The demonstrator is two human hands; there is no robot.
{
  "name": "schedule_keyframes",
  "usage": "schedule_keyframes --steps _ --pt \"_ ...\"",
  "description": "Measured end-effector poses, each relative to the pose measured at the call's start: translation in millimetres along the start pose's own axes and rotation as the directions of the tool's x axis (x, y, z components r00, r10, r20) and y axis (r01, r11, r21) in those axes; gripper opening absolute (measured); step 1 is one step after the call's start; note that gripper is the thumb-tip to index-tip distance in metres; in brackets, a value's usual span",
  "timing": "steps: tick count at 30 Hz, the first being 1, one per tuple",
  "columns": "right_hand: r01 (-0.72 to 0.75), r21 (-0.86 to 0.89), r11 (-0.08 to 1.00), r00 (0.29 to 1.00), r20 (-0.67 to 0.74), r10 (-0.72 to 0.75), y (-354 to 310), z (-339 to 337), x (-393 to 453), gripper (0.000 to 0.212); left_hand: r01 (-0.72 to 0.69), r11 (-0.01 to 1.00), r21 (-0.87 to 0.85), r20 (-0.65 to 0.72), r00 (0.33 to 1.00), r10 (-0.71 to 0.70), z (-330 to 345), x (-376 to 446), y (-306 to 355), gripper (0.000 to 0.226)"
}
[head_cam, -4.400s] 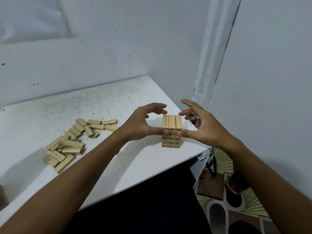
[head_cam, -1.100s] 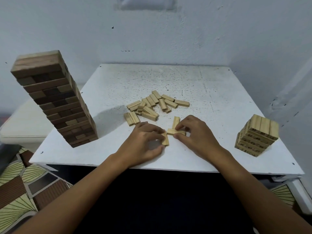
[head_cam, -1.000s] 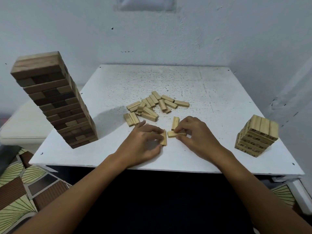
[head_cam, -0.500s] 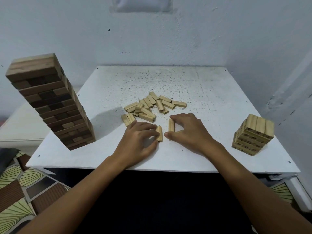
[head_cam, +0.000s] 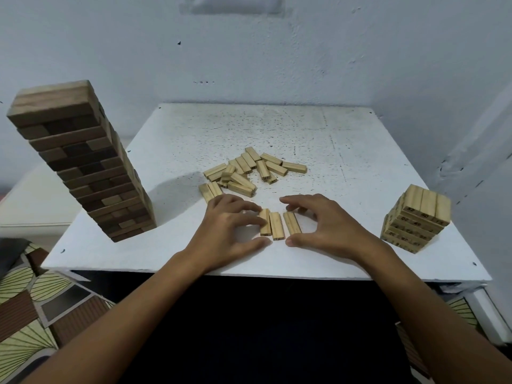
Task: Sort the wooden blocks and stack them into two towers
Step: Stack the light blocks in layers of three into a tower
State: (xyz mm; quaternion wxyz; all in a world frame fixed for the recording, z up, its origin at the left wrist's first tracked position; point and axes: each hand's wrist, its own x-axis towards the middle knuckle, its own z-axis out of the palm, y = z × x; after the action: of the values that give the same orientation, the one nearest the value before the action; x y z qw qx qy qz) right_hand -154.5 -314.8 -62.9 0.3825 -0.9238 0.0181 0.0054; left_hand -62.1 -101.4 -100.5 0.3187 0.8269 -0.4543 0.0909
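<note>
Three light wooden blocks (head_cam: 278, 225) lie side by side near the table's front edge, between my hands. My left hand (head_cam: 227, 231) rests on the table with its fingertips touching the leftmost block. My right hand (head_cam: 329, 227) arches just right of the row, thumb near the rightmost block's near end, holding nothing. A loose pile of light blocks (head_cam: 249, 171) lies behind them. A tall tower of dark blocks (head_cam: 83, 162) stands at the left. A short tower of light blocks (head_cam: 415, 220) stands at the right.
The white speckled table (head_cam: 346, 151) stands in a corner, with walls behind it and to the right. A patterned floor (head_cam: 30, 309) shows below at the left. The dark tower and the light tower each stand close to a front corner.
The blocks that lay crossed between my hands now lie in one parallel row of three. My right hand has let go and spread off to the right.
</note>
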Motion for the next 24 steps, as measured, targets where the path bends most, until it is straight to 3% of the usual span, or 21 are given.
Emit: schedule_keyframes --steps 8,16,22,24 --pt "0.028 0.004 1.000 0.998 -0.054 -0.027 -4 15 2 0.069 0.044 0.999 -0.002 0.011 0.999 -0.044 2 2 7 0.042" --pt "-0.004 -0.010 1.000 1.000 0.031 0.004 -1 3 -2 0.070 0.029 0.999 0.021 0.103 0.994 -0.031 -2 12 7 0.047" --pt "0.081 -0.032 0.996 0.995 -0.062 -0.083 3 9 -2 0.034 0.055 0.995 -0.080 0.191 0.981 -0.039 -2 17 8 0.041" --pt "0.118 -0.068 0.991 0.991 -0.054 -0.121 4 9 -4 0.031 0.052 0.994 -0.092 0.182 0.983 -0.034 -4 18 9 0.037"
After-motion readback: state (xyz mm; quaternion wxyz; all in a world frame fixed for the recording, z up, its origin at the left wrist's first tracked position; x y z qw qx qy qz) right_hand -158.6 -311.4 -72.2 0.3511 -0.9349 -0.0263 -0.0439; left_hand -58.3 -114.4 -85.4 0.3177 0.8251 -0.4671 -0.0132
